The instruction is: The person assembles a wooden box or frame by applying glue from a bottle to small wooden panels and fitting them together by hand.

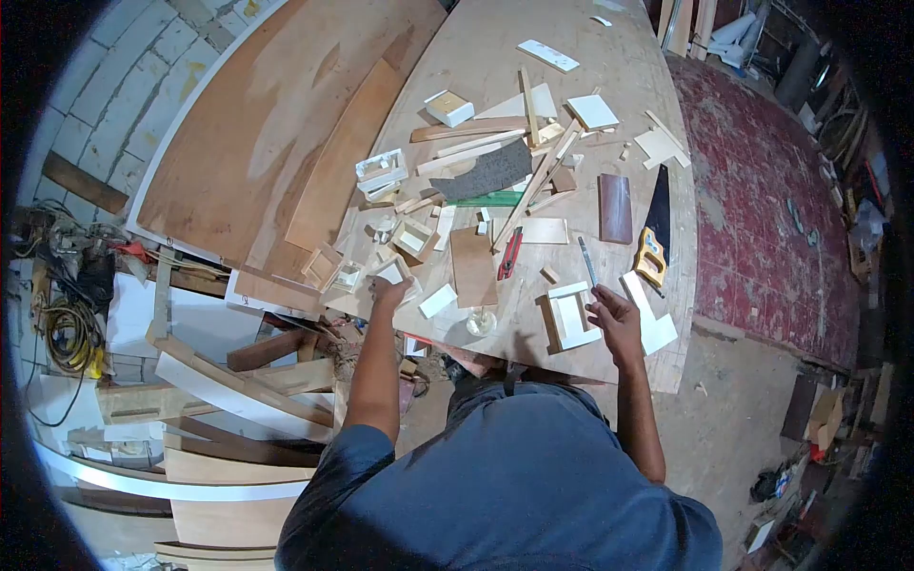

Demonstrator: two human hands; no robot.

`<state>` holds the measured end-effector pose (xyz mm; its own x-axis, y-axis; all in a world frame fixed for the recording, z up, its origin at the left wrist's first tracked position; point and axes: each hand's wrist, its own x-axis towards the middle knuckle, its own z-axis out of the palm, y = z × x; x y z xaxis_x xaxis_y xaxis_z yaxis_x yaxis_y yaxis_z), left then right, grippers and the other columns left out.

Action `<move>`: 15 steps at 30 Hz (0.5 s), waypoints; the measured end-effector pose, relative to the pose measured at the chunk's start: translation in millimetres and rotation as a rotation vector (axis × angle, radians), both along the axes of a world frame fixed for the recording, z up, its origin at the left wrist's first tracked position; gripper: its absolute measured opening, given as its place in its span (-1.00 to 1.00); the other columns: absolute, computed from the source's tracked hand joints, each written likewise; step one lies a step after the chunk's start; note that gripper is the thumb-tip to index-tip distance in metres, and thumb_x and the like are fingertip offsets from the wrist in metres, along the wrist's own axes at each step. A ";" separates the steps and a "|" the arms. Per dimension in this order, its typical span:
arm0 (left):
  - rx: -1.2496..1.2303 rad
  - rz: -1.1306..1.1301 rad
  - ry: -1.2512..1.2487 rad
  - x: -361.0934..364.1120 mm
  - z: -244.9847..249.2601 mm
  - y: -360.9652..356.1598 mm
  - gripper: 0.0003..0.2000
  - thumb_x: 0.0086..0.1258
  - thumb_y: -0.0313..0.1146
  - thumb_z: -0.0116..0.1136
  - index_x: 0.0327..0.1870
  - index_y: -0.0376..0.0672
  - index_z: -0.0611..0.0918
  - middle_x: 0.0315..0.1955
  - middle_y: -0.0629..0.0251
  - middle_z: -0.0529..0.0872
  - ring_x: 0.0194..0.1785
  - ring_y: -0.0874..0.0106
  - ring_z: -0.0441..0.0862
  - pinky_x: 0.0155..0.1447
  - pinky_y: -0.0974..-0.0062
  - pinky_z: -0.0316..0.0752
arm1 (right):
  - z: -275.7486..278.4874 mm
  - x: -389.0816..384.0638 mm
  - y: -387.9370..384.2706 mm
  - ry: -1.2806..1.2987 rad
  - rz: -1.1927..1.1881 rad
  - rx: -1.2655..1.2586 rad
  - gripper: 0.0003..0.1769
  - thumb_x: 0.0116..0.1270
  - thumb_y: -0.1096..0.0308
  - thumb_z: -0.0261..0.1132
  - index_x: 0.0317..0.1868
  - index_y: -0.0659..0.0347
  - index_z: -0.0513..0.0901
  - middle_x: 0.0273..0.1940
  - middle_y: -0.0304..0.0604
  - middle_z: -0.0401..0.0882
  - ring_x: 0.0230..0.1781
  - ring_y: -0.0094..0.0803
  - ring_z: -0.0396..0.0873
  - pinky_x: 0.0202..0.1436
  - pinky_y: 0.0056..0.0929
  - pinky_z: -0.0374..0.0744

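Note:
My left hand (pixel 388 291) is at the left side of the table, with its fingers closed on the near edge of a small open wooden box (pixel 404 265). My right hand (pixel 617 322) pinches a slim grey-blue stick (pixel 587 259), like a pencil, which points away from me. Just left of that hand stands a white-edged wooden box frame (pixel 571 316). A handsaw (pixel 651 255) with a yellow handle lies beyond my right hand, and a white L-shaped piece (pixel 654 328) is beside it. A red utility knife (pixel 510 253) rests near the middle.
Wood strips, a grey abrasive-looking sheet (pixel 486 173) and several small boxes cover the middle of the table (pixel 628 95). A brown board (pixel 473 266) and a clear round container (pixel 482 322) lie nearer me. Large plywood sheets (pixel 257 114) lean left; curved wooden parts (pixel 238 395) stand below them.

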<state>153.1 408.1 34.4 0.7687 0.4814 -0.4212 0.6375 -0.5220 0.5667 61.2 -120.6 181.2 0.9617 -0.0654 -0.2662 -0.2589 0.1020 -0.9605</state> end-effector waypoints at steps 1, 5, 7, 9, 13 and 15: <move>-0.001 0.003 -0.008 -1.0 13.2 -7.6 0.36 -0.05 0.02 0.57 0.48 -0.52 -0.28 0.46 -0.46 -0.06 0.55 -0.23 -0.08 0.56 0.03 0.04 | 3.6 1.1 3.4 -0.008 0.003 -0.001 -0.54 0.39 0.49 0.26 0.28 0.42 0.50 0.21 0.06 0.58 -0.02 -0.33 0.69 -0.04 -0.44 0.69; 0.050 0.114 0.009 -8.7 31.9 -26.9 0.38 -0.05 0.04 0.58 0.47 -0.53 -0.31 0.43 -0.48 0.02 0.53 -0.23 -0.01 0.55 0.03 0.07 | 7.3 4.5 17.1 0.000 0.047 -0.024 -0.54 0.42 0.47 0.24 0.30 0.41 0.47 0.22 0.01 0.58 -0.03 -0.34 0.68 -0.02 -0.42 0.68; 0.053 0.127 -0.013 -8.5 30.1 -27.6 0.39 -0.06 0.04 0.58 0.47 -0.52 -0.32 0.43 -0.48 0.03 0.52 -0.23 0.01 0.55 0.03 0.08 | 6.6 6.1 25.5 0.004 0.056 0.012 -0.52 0.39 0.49 0.27 0.29 0.42 0.48 0.20 0.05 0.59 0.00 -0.31 0.69 -0.04 -0.43 0.69; 0.036 0.103 -0.025 -9.1 28.4 -24.6 0.42 -0.10 0.05 0.60 0.48 -0.50 -0.34 0.43 -0.49 0.02 0.51 -0.23 0.05 0.55 0.05 0.09 | 6.2 8.1 34.4 -0.007 0.075 0.002 -0.52 0.37 0.50 0.28 0.29 0.42 0.49 0.20 0.04 0.59 0.00 -0.32 0.69 -0.04 -0.44 0.69; -0.090 -0.003 -0.082 2.4 -39.7 12.4 0.44 -0.12 0.07 0.61 0.48 -0.48 -0.35 0.43 -0.50 0.02 0.50 -0.22 0.09 0.54 0.08 0.12 | -1.0 15.0 55.1 -0.006 0.146 -0.028 -0.53 0.35 0.51 0.30 0.26 0.42 0.52 0.15 0.02 0.63 -0.03 -0.37 0.69 -0.04 -0.44 0.69; -0.004 0.084 -0.088 4.8 -49.8 9.4 0.44 -0.13 0.10 0.60 0.49 -0.47 -0.33 0.42 -0.48 0.06 0.49 -0.21 0.13 0.53 0.09 0.14 | -0.6 21.4 73.3 -0.021 0.255 -0.088 -0.54 0.33 0.50 0.32 0.23 0.43 0.54 0.12 0.01 0.64 -0.06 -0.37 0.69 -0.05 -0.42 0.70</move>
